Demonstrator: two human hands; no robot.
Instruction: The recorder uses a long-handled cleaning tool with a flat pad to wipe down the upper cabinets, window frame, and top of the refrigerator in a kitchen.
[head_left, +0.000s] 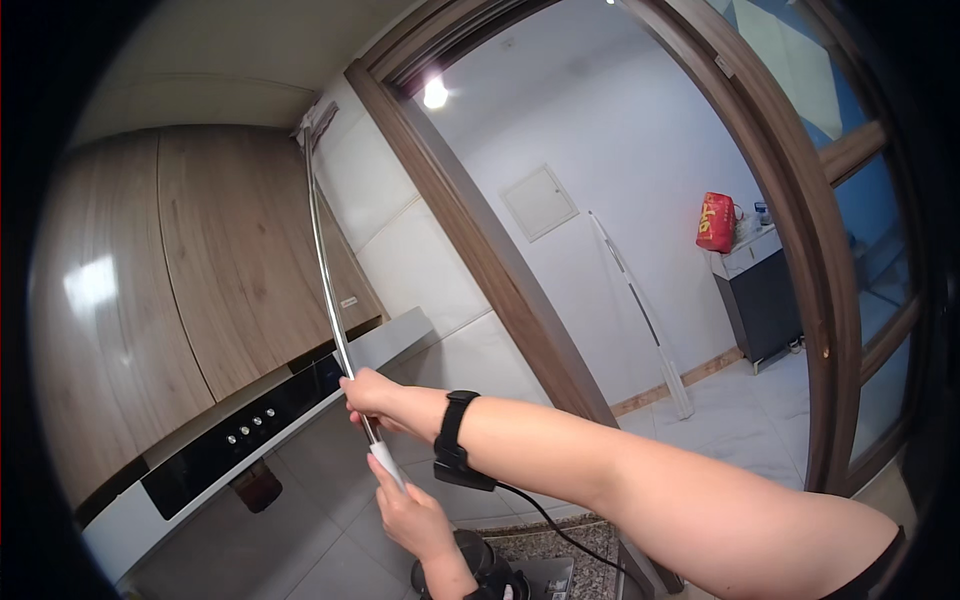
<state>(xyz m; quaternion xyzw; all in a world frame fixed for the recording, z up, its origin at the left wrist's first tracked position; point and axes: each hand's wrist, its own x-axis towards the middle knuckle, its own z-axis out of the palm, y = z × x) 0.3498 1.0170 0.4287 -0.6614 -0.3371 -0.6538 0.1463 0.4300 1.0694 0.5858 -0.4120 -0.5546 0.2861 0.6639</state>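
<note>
A long metal pole (324, 270) with a white handle (388, 463) rises steeply in front of the wood-grain wall cabinet. My right hand (371, 394) is wrapped around its metal shaft, just above the handle. Lower down, my left hand (416, 517) grips the white handle. At the pole's top end, a pale cloth-like head (321, 124) sits in the corner where the ceiling, the cabinet side and the tiled wall meet. Whether it touches all of these surfaces is hard to tell.
Wood-grain cabinet doors (217, 247) hang above a range hood (251, 427) with round buttons. Beneath are a black appliance (476, 559) and a granite counter (596, 540). Right of the tiles, a wooden doorframe (480, 277) opens onto a room with a leaning broom-like pole (630, 285) and a red bag (716, 223).
</note>
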